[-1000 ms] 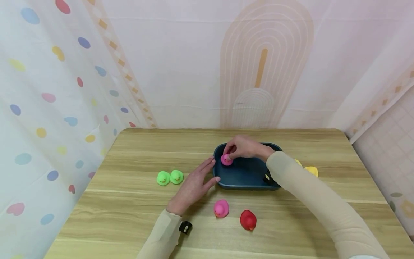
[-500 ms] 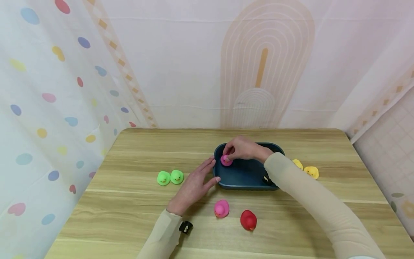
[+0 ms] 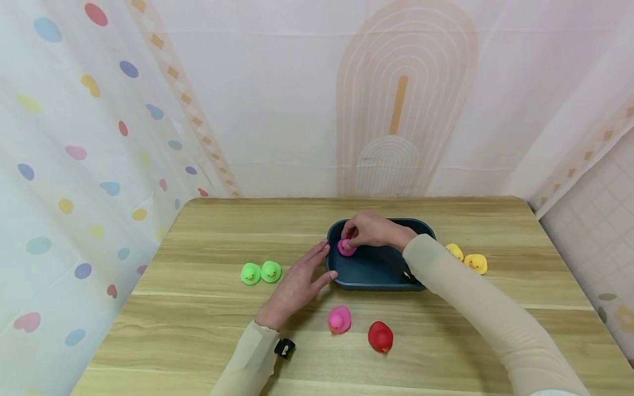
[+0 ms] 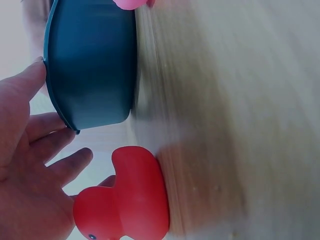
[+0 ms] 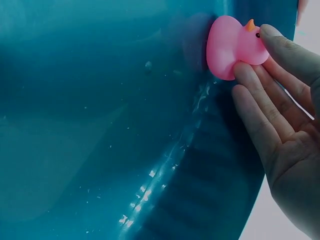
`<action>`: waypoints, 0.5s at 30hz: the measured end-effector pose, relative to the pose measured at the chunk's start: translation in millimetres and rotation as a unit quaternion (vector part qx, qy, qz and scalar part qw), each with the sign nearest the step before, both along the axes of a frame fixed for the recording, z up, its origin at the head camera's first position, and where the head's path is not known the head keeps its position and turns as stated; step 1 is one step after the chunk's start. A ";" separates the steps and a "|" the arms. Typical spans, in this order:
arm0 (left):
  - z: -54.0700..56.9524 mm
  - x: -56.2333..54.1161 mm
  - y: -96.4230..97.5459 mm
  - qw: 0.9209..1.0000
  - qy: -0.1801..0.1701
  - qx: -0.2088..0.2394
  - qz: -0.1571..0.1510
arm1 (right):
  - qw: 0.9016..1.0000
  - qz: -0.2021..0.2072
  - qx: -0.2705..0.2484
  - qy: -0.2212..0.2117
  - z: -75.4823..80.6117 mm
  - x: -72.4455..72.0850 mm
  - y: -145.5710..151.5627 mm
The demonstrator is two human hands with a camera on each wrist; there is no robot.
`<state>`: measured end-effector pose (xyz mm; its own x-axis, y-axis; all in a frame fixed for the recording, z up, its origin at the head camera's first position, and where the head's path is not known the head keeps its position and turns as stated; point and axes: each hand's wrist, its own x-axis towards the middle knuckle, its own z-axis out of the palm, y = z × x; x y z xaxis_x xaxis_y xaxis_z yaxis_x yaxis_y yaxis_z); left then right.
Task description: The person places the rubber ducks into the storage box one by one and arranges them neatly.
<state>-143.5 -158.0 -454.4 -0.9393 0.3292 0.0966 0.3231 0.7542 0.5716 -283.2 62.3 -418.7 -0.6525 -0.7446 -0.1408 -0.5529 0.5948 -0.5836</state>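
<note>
In the head view, a dark blue tray [image 3: 376,286] stands toward the back of the table. My right hand [image 3: 372,228] reaches over it and pinches a pink rubber duck [image 5: 225,47] low inside its left end. In the right wrist view the thumb is at the duck's head and fingertips are at its side. My left hand [image 3: 293,286] stays at the tray's near left corner, fingers extended, with thumb and fingertips right at the rim. Close to the left palm is a red rubber duck [image 4: 140,192], seen in the left wrist view but hidden beneath the hand in the head view.
A second pink duck [image 3: 339,319] and another red duck [image 3: 381,336] sit in front of the tray. Two green ducks [image 3: 261,272] stand to its left, and two yellow ducks [image 3: 476,264] to its right beside the right sleeve. A patterned curtain hangs behind the table.
My right hand and the pink duck have come down slightly inside the tray. The right forearm has shifted a little left, showing more of the yellow ducks. My left hand has stayed put.
</note>
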 end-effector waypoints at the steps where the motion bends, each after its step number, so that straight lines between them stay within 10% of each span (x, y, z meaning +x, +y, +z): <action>1: 0.1 -0.2 0.1 1.000 0.000 0.000 0.001 | 1.000 0.001 0.001 -0.001 0.4 0.0 0.1; 15: 3.9 -2.1 0.1 1.000 -0.011 -0.011 0.004 | 0.999 0.006 -0.032 -0.033 28.8 3.8 18.6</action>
<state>-145.6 -157.9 -450.5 -0.9437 0.3236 0.0689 0.3049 0.7697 0.5609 -279.5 80.9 -389.9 -0.6348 -0.7607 -0.1353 -0.5189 0.5495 -0.6549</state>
